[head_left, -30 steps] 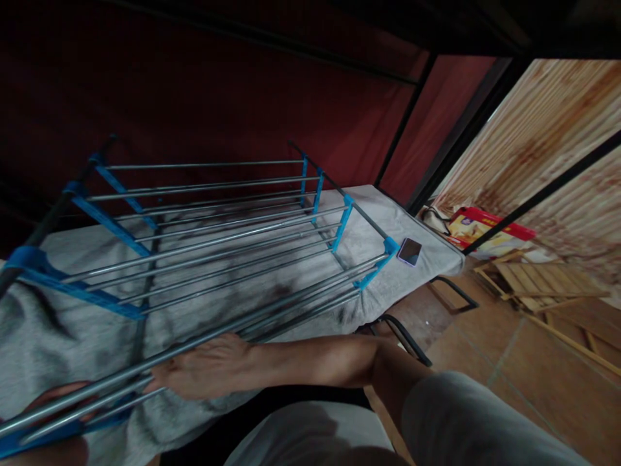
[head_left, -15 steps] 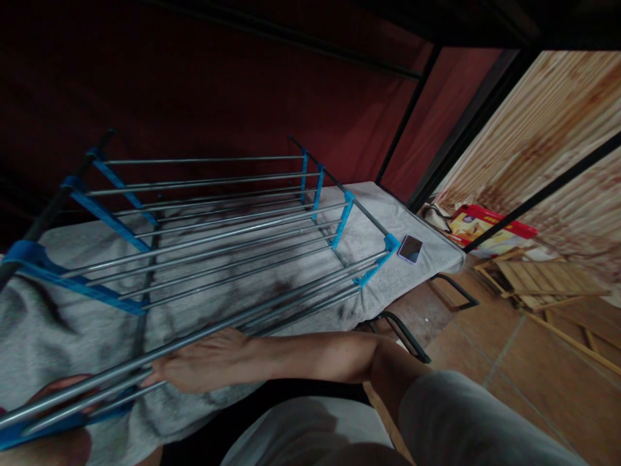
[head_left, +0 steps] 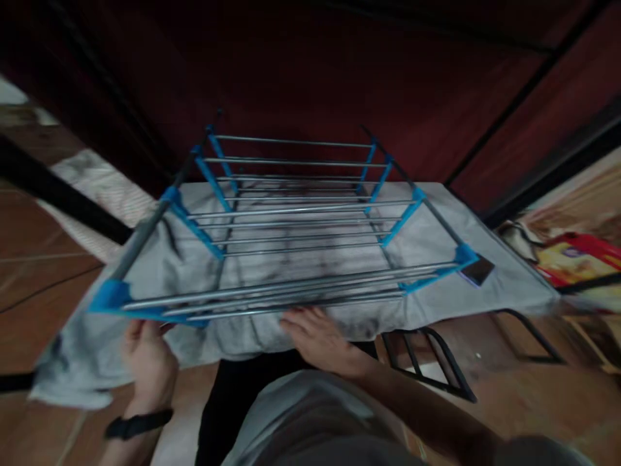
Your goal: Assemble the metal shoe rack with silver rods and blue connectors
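A shoe rack of grey metal bars and blue plastic brackets lies across a grey cloth-covered surface. My left hand, slightly blurred and wearing a dark wristband, has its fingers closed at the underside of the near-left blue bracket. My right hand lies nearly flat with fingers extended at the cloth's near edge. Its fingertips reach the lowest near bar; whether they press on it I cannot tell. At the far side, the dark post ends point towards the red wall.
A phone lies on the cloth beside the right near bracket. Black metal tubing juts out below the surface's near edge. A red-and-yellow box stands at right. Dark frame posts rise at both sides, before a dark red wall.
My view has swung left, bringing the whole rack in. My right hand has come out from behind the near bars to their front. My left hand now shows below the left bracket.
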Motion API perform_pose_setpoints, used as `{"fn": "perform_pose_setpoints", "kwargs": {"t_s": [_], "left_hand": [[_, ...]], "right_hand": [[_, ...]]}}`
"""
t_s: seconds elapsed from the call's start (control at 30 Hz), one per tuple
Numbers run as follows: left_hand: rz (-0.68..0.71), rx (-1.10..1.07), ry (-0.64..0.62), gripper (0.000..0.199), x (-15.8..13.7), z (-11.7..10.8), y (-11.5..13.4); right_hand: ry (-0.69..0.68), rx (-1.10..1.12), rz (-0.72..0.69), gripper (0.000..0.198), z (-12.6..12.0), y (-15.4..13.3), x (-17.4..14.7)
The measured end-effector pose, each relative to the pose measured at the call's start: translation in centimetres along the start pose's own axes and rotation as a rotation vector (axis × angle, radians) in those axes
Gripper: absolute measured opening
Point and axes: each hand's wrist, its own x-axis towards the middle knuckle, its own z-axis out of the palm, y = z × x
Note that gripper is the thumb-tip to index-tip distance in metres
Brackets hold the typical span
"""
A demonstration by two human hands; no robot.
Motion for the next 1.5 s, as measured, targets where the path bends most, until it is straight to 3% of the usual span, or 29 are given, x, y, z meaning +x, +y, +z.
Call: {"fn": "perform_pose_setpoints", "kwargs": {"t_s": [0.07,0.13,0.27,0.37,0.5,0.63,0.73,1.0,1.23,1.5], "left_hand": [[0.005,-0.018,0.198,0.036,-2.1,-2.1,-2.9],[0.076,-0.025,0.26,0.027,-4.6,-2.9,-4.3],[0.248,0.0,0.14,0.019,-8.6,-1.2,-4.0],[0.531,0.099,0.028,0.022,-10.2,0.9,-2.3],[0.908,0.283,-0.104,0.034,-10.8,3.5,0.7],[1.084,0.36,-0.225,0.045,-9.6,5.3,3.7],[1.103,0.424,-0.345,0.05,-8.0,6.0,5.0],[1.124,0.51,-0.432,0.04,-4.1,7.2,5.3],[1.099,0.513,-0.438,0.038,-3.6,7.4,4.2],[1.05,0.539,-0.444,0.042,-2.9,6.9,5.0]], "right_hand": [[0.068,-0.078,0.173,0.038,1.4,2.5,-3.5],[0.038,-0.147,0.273,0.041,2.4,5.1,-6.2],[-0.059,-0.219,0.233,0.045,2.6,8.3,-8.7],[-0.074,-0.252,0.204,0.046,2.1,8.8,-8.8],[-0.083,-0.218,0.186,0.046,1.5,9.2,-8.2],[-0.086,-0.172,0.205,0.048,0.8,9.3,-7.6],[-0.093,-0.161,0.239,0.047,0.1,8.7,-6.8],[-0.024,-0.118,0.321,0.036,0.5,9.0,-6.0],[-0.013,-0.115,0.393,0.032,-0.2,10.0,-7.7],[-0.066,-0.158,0.453,0.024,-2.5,9.9,-6.4]]}}
